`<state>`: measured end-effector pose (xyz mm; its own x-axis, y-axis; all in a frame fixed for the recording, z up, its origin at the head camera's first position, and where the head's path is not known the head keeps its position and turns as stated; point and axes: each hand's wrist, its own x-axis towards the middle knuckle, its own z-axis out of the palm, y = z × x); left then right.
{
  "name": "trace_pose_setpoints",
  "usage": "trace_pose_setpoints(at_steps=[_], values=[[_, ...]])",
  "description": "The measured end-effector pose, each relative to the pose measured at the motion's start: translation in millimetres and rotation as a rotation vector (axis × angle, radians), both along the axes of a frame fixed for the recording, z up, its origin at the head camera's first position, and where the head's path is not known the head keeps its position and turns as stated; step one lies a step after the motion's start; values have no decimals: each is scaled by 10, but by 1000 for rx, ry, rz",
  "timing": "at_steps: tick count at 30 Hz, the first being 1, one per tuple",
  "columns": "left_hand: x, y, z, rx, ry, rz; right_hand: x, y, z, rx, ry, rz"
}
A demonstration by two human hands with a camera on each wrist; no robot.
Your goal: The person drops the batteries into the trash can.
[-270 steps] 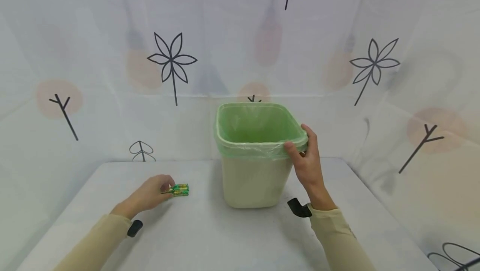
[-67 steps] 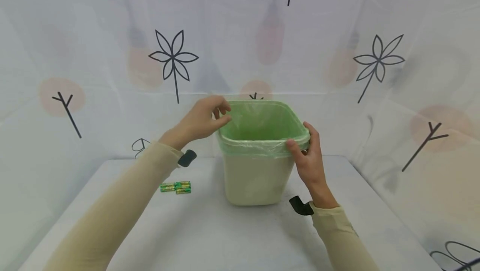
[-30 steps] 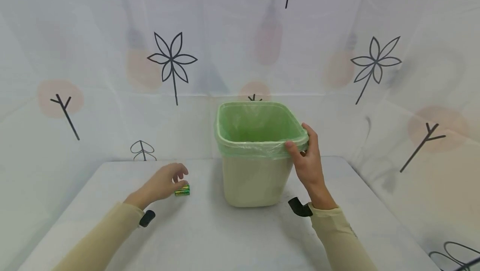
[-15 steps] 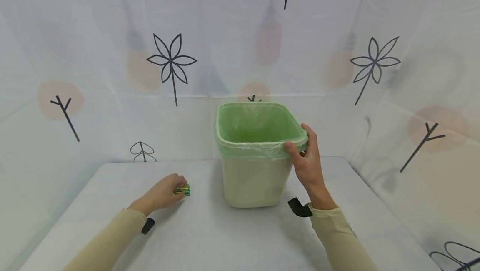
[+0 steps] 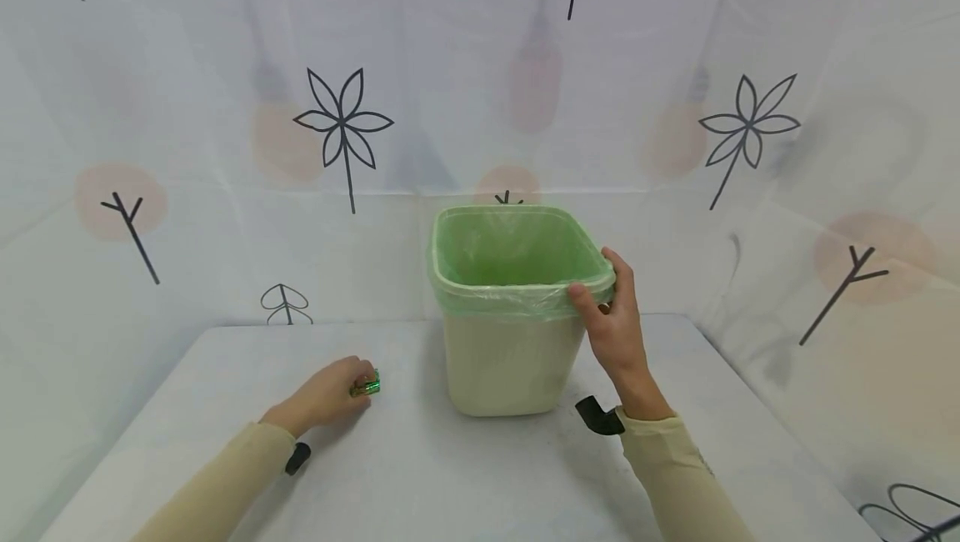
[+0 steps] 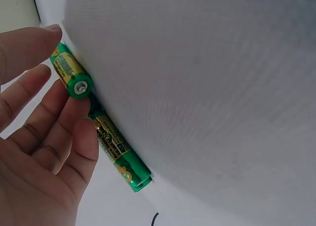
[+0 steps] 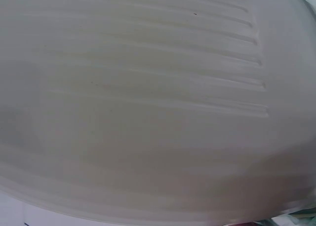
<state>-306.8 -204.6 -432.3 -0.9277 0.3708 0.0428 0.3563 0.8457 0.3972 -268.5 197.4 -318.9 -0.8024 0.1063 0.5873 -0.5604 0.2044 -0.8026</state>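
Note:
My left hand (image 5: 330,392) is low over the table, pinching a green-and-gold battery (image 5: 366,385) between thumb and fingers. The left wrist view shows this battery (image 6: 71,70) tilted with its metal end toward the camera; a second battery (image 6: 121,149) lies beside the fingertips. Any others behind the hand are hidden. My right hand (image 5: 618,333) grips the right front corner of a cream trash bin (image 5: 510,367), its thumb over the front rim. A translucent green bag (image 5: 517,300) lines the bin and folds over the rim. In the right wrist view the bin's ribbed wall (image 7: 148,112) fills the picture.
The bin stands upright on a white table (image 5: 420,475), right of the batteries. A white cloth (image 5: 450,67) printed with plants hangs behind and around the table. The bin's bottom inside is out of sight.
About two seconds ago my left hand hovered over the bin's left rim; it has since come down to the batteries and taken hold of one. My right hand has kept its grip on the rim.

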Motion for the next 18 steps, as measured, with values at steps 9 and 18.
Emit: trace_pose_setpoints(at_steps=[9,18], values=[[-37,-2,-91,-1,13,-34,7,-1,-1,-4,-3,-2],[-33,64,-74,50,-50,-18,1,-9,4,-9,9,0]])
